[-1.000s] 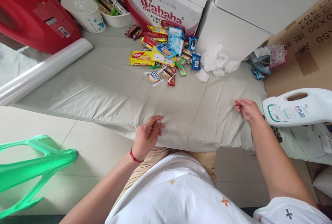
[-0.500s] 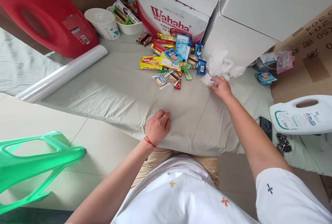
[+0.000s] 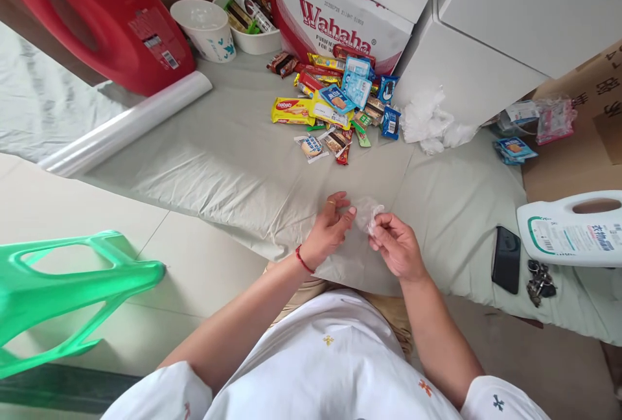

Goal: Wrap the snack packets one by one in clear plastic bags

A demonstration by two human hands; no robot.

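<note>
My right hand [image 3: 396, 246] pinches a small crumpled clear plastic bag [image 3: 367, 210] just above the front of the bed-like surface. Left of the bag, my left hand [image 3: 333, 229] has its thumb and fingers apart, the thumb tip close to the bag's edge; whether it touches cannot be made out. Farther back lies a pile of wrapped snacks, with a yellow wafer packet [image 3: 293, 111] at its left and a white biscuit packet [image 3: 311, 147] at the front. To the right of the pile, a heap of thin crumpled plastic bags [image 3: 427, 118] rests against a white cabinet.
A red jug [image 3: 111, 31], a paper cup [image 3: 207, 34] and a white bowl of snacks [image 3: 257, 43] stand at the back left, near a plastic film roll [image 3: 131, 123]. A phone [image 3: 506, 259], keys [image 3: 540, 282] and white detergent bottle [image 3: 573, 229] lie right. A green stool [image 3: 78, 277] stands left.
My right hand has come back from the heap toward me with a plastic bag. My left hand has moved right and opened from a loose fist. The view has shifted slightly.
</note>
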